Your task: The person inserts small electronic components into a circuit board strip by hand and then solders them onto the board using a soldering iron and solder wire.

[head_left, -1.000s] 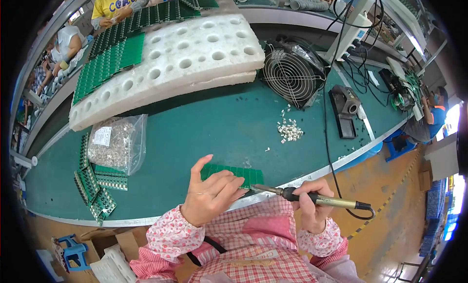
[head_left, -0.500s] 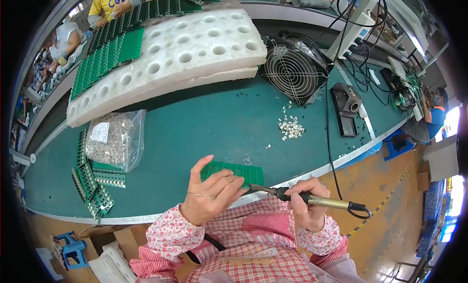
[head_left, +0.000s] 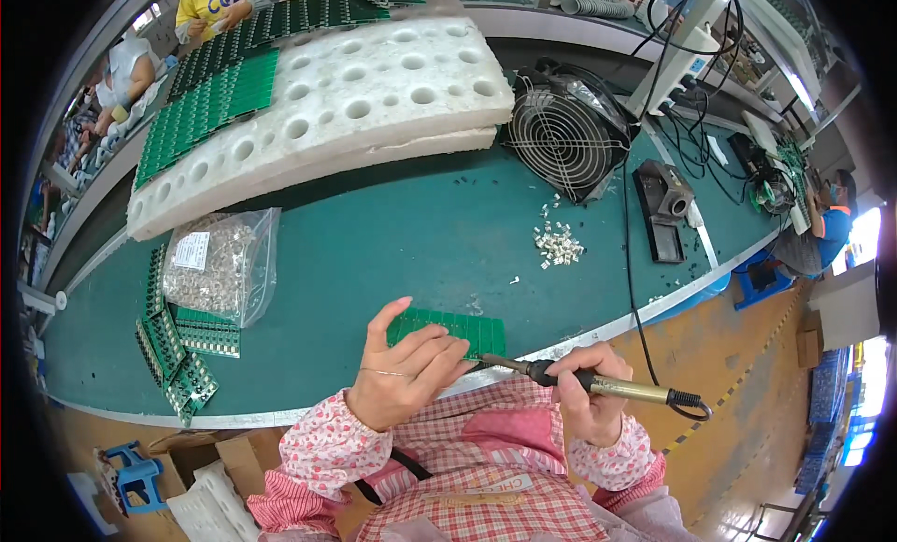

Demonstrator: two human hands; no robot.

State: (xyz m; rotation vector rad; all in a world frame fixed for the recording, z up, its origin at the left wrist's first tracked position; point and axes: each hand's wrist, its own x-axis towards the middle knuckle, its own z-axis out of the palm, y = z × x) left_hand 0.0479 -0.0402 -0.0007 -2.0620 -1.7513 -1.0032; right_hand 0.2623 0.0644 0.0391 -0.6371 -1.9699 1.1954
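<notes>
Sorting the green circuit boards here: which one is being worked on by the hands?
The green circuit board strip at the table's near edge, under the left hand and the soldering iron tip; the other boards lie untouched at far left.

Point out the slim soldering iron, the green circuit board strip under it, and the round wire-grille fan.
Slim soldering iron (head_left: 598,384), head view, on its handle.
Green circuit board strip (head_left: 467,329), head view, middle of strip.
Round wire-grille fan (head_left: 562,131), head view, grille centre.

1. The circuit board (head_left: 448,330) lies on the counter (head_left: 374,252) at its near edge, between the left hand (head_left: 404,374) and the right hand (head_left: 584,402).
2. The bag of parts (head_left: 220,266) lies to its left.
3. The foam block (head_left: 318,103) lies behind it.
4. The fan (head_left: 565,135) stands right of the foam block.
</notes>
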